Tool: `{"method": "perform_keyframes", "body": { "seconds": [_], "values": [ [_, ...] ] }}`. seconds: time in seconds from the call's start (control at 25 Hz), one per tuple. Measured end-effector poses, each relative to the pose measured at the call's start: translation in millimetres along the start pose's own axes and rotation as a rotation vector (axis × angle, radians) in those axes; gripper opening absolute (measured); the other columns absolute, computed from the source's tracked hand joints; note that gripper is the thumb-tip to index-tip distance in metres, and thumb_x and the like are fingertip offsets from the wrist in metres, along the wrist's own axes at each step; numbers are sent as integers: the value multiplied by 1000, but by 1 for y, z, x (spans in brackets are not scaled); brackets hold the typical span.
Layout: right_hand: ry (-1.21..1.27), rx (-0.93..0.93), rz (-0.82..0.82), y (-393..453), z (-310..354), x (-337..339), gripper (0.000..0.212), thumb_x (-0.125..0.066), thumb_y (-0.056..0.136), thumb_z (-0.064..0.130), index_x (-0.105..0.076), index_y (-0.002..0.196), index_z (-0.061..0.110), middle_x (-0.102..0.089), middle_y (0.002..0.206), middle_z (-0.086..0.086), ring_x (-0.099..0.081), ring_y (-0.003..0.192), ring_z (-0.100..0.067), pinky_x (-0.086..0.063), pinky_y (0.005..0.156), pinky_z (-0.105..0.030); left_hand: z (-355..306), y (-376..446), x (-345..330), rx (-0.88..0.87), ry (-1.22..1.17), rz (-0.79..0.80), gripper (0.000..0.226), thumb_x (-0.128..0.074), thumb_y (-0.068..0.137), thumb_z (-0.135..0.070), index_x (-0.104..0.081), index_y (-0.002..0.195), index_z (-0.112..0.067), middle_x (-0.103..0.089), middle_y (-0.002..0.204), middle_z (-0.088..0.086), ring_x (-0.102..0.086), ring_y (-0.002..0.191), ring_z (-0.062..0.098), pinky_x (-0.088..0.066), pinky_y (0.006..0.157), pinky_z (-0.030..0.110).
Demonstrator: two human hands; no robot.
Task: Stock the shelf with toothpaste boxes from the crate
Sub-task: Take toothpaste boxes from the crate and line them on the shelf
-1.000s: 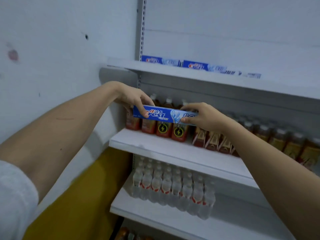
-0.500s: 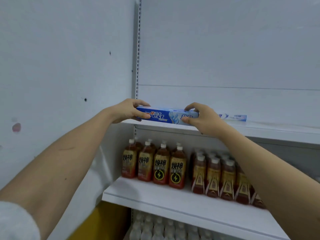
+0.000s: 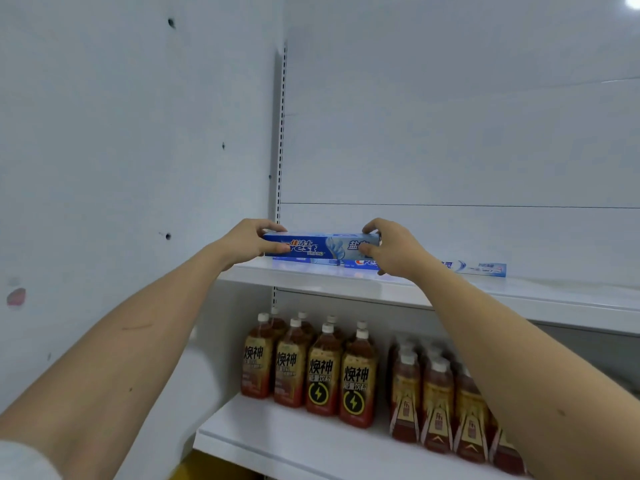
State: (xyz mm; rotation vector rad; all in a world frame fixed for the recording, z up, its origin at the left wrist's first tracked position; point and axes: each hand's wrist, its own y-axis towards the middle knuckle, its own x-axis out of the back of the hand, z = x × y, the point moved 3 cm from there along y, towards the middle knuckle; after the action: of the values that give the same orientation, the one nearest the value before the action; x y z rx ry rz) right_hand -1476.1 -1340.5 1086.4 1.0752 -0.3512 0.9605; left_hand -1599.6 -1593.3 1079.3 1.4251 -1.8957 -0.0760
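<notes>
Blue cardboard toothpaste box (image 3: 320, 244), light but crushable, is pinched at both ends by left hand (image 3: 251, 242) and right hand (image 3: 391, 252) over the shelf's (image 3: 485, 294) left end.

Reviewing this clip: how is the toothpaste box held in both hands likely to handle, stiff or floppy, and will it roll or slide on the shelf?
The box probably stays stiff: held only at its ends by the left hand and right hand, it spans straight. Flat sides suggest no rolling. Its glossy print and the smooth shelf hint that it may slide.
</notes>
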Motion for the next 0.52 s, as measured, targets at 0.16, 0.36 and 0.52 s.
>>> {"method": "perform_keyframes", "body": {
  "seconds": [0.16,0.36,0.52],
  "values": [
    [-61,8,14,36,-3,-21,30,-57,96,20,-53,125,15,-56,123,-11,-61,97,-30,-57,81,-47,17,30,10,24,56,-7,47,-75,82,-29,-58,124,-18,-65,113,10,-63,100,22,-57,78,29],
    [-194,-24,93,85,-8,-60,29,-54,96,17,-54,125,13,-57,122,-13,-60,91,-29,-56,81,-41,54,80,18,62,143,59,44,-79,79,-25,-58,117,-14,-61,114,12,-63,100,23,-59,71,27],
    [-321,-53,182,130,-6,-98,29,-54,95,13,-56,125,11,-59,122,-14,-64,91,-30,-57,75,-36,91,126,25,107,271,143,48,-83,76,-23,-59,116,-9,-60,114,10,-65,100,26,-60,72,31]
  ]
}}
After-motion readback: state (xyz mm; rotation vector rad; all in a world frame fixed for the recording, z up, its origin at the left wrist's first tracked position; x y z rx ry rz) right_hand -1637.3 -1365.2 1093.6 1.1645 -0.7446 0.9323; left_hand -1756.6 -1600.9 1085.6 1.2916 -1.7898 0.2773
